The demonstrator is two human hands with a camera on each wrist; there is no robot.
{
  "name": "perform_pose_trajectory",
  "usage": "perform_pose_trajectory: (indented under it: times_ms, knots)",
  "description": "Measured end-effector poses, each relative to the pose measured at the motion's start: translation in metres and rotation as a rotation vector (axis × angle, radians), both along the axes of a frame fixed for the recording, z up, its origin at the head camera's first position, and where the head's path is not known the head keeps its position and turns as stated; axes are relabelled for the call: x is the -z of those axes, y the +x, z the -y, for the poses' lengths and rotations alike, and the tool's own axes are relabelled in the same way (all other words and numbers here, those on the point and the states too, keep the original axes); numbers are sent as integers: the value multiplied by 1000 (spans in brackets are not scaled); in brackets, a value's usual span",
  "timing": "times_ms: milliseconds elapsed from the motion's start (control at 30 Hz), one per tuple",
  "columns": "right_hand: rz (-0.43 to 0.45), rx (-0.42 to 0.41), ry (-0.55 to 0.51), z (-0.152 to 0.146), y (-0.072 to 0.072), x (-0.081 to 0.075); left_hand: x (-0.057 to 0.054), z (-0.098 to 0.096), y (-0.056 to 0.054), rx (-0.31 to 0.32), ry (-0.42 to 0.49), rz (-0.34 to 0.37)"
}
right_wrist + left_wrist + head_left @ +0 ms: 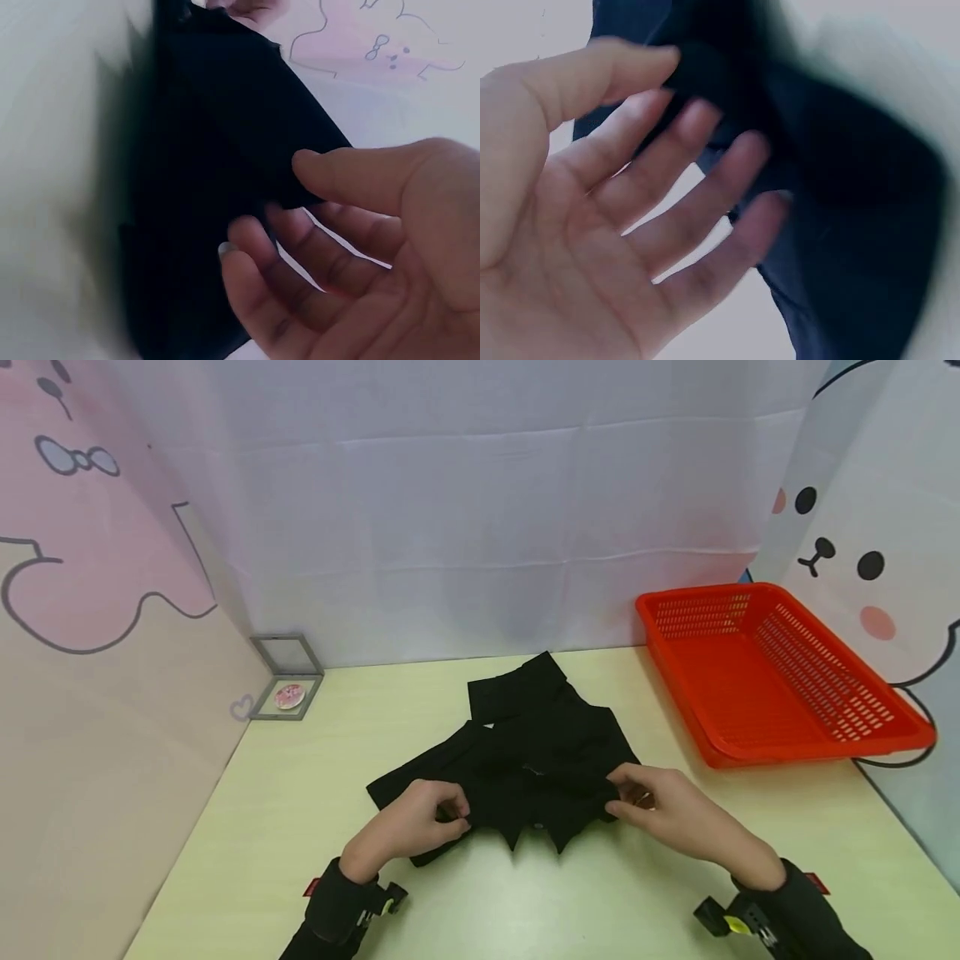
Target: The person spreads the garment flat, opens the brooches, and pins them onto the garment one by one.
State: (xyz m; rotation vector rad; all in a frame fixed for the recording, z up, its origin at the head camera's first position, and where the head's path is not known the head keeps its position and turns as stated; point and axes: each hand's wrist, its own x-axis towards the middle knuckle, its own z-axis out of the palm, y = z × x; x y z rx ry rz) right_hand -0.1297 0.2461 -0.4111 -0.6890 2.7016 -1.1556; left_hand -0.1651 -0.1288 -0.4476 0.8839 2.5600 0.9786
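A small black collared shirt (540,752) is spread on the table, its two collar points and a button facing the near side. One sleeve (517,689) is bent toward the back. At the shirt's near left part, my left hand (423,818) pinches the cloth between thumb and fingertips, the other fingers loosely bent, as the left wrist view shows. On the opposite side my right hand (667,810) pinches the near right part. In the right wrist view, its thumb (330,172) lies over the dark fabric with fingers behind.
A red plastic basket (780,752) with slotted walls stands at the back right. In the far left corner sits an open grey-framed case (287,697) holding a round pink item. Printed cloth walls (450,543) enclose the pale table (570,910) at the back and sides.
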Motion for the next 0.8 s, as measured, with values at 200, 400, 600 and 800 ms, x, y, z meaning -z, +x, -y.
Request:
perform_pose_trajectory:
  times_ms: [200, 400, 600, 800]
  knots:
    - [72, -92, 2, 7, 1, -7, -5, 20, 13, 71, -29, 121]
    - [-25, -88, -11, 14, -5, -16, -27, 30, 21, 66, 7, 101]
    - [-150, 2, -35, 22, -17, -33, -52, 34, 19, 38, 82, 66]
    - [-115, 53, -118, 29, -32, -53, -75, 39, 16, -18, 212, -45]
